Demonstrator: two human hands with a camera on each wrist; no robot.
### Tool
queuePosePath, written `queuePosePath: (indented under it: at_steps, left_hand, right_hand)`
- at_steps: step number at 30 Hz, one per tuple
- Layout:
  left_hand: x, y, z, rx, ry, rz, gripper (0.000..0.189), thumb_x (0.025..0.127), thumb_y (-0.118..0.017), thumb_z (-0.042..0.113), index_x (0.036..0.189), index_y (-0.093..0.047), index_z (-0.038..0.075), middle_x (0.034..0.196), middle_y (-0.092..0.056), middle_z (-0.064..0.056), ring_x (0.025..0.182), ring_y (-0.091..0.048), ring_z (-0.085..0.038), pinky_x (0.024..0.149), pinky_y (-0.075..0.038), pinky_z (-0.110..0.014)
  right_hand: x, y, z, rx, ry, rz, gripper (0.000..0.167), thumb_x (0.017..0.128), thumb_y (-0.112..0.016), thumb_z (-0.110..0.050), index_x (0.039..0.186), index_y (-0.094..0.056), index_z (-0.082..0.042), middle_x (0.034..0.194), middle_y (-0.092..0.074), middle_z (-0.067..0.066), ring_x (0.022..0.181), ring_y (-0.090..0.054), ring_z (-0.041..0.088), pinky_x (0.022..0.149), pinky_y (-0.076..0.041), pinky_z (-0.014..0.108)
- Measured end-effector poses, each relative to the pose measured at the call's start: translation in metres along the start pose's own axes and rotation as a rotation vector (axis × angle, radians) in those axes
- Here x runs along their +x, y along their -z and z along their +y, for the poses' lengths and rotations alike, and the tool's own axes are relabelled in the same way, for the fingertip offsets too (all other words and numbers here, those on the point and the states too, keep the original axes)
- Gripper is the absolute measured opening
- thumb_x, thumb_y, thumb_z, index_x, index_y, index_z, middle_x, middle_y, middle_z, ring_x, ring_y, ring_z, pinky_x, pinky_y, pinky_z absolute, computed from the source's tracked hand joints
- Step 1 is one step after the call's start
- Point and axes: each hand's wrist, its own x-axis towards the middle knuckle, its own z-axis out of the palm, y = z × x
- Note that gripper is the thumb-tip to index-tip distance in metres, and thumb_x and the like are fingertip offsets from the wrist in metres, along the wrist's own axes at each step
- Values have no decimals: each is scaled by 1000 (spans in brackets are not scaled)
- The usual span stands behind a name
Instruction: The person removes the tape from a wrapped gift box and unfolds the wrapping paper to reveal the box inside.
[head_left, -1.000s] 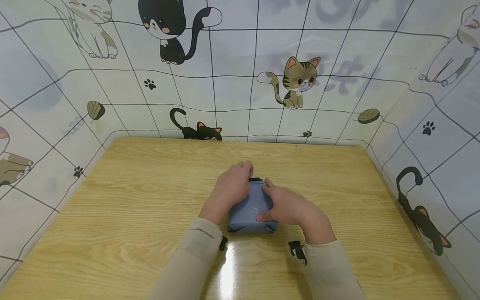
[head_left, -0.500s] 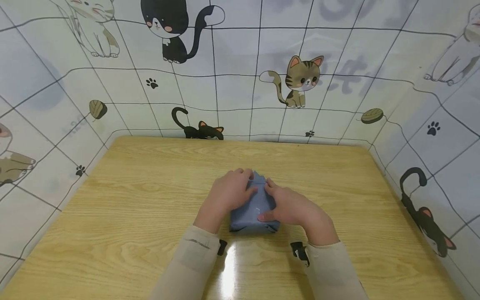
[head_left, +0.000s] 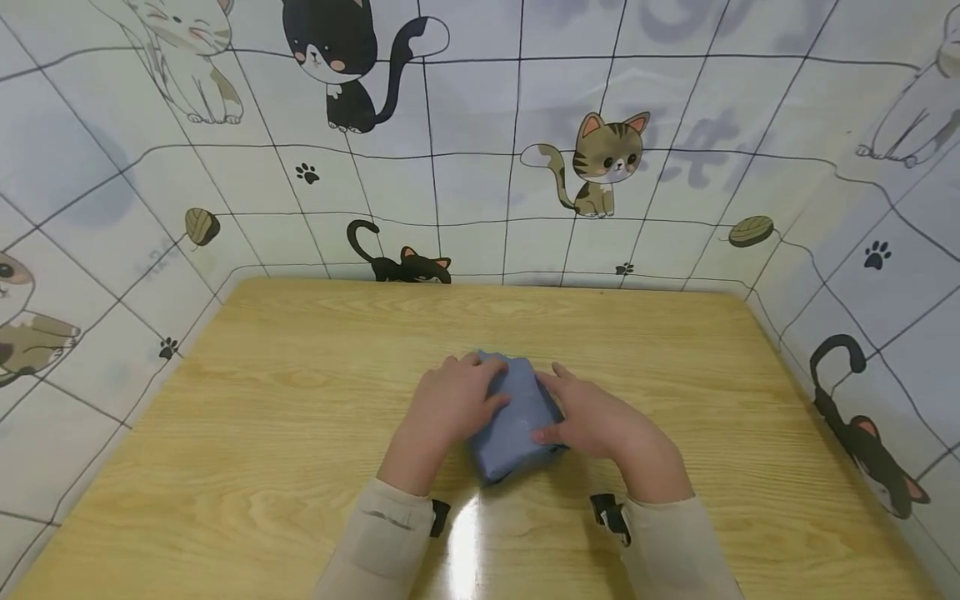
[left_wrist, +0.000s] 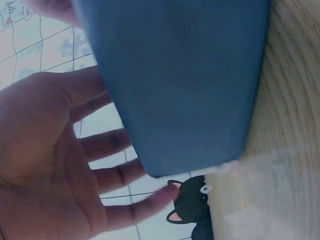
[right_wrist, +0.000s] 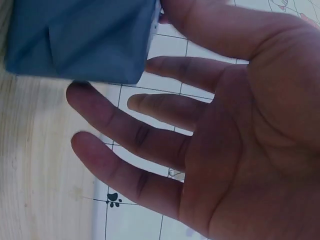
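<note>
At about the middle of the wooden table point(head_left: 300, 400), between two hands: a blue packet point(head_left: 519, 429), smooth on the broad face and creased with folds at one end in the right wrist view. Turned askew, with one near corner pointing toward the person. Contents hidden inside. Cannot tell whether lying flat on the wood or raised a little at one edge. Along the packet's left side, the left hand point(head_left: 450, 404), fingers spread apart and loosely extended, thumb and fingertips touching. At the right side, the right hand point(head_left: 600, 417), also with fingers apart and mostly straight, thumb on the upper face. Cannot tell how firmly held by either. Around both forearms, pale sleeves point(head_left: 381, 529), with small black straps point(head_left: 611, 517) at the inner side of the cuffs. Behind the table and along both sides, a pale sheet point(head_left: 472, 187) printed with grid lines, cats and paw prints.
</note>
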Motion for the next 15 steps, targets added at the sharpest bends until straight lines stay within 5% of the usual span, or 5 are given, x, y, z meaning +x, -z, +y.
queuePosePath:
  at_steps: [4,9,15]
  left_hand:
    - [-11,0,-1,44,21,-6,52,105,-65,49,154,-58,33,150,-64,-11,132,-66,-37,100,-57,-59]
    - [-23,1,4,77,30,-10,54,105,-65,48,153,-59,24,141,-69,-15,122,-71,-35,95,-61,-52]
    - [-36,4,13,114,52,-4,48,101,-71,47,126,-69,6,108,-79,-12,91,-78,-27,70,-63,-44]
  right_hand:
    - [-3,3,0,-74,0,35,79,101,-74,-32,165,-37,-4,175,-21,28,156,-35,51,120,-38,68]
    - [-6,2,0,-101,44,78,67,103,-71,-23,161,-44,-3,172,-26,31,152,-41,52,116,-43,66]
    - [-11,-2,-7,-115,66,76,72,102,-74,-35,160,-46,-4,172,-28,30,153,-39,53,118,-42,66]
